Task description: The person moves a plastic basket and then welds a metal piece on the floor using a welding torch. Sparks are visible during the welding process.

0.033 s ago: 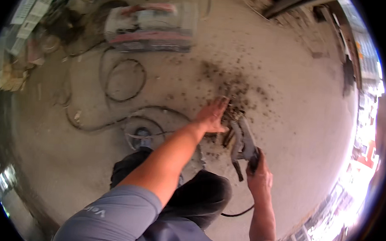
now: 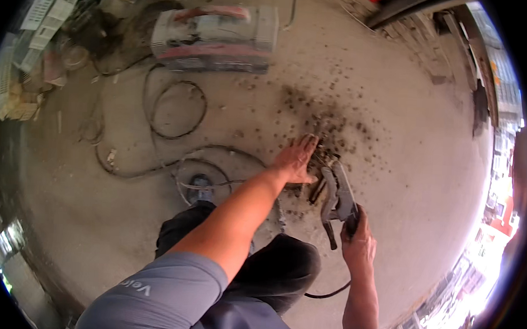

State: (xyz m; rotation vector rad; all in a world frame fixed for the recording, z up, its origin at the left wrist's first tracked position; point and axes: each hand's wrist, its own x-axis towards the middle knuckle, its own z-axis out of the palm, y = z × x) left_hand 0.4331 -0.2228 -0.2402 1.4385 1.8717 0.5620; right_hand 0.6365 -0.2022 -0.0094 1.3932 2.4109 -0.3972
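Right hand (image 2: 359,242) clenched round grey metal electrode-holder clamp (image 2: 337,194); left hand (image 2: 295,160) flat, fingers spread, pressing dark metal scraps (image 2: 324,158) onto speckled concrete floor (image 2: 404,170).

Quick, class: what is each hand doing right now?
Left hand: open, pressed flat on the speckled concrete floor.
Right hand: closed on the clamp tool handle.

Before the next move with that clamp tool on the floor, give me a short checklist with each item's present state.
1. Right hand grips the clamp tool by its handle: ok.
2. Left hand lies flat on the floor beside the tool's head, fingers close to it: not ok.
3. Small metal piece seated in the tool's jaws: cannot tell, too small.
4. Cable behind the right wrist free of the knee: ok.
5. Floor around the work is speckled with dark spots: not ok.
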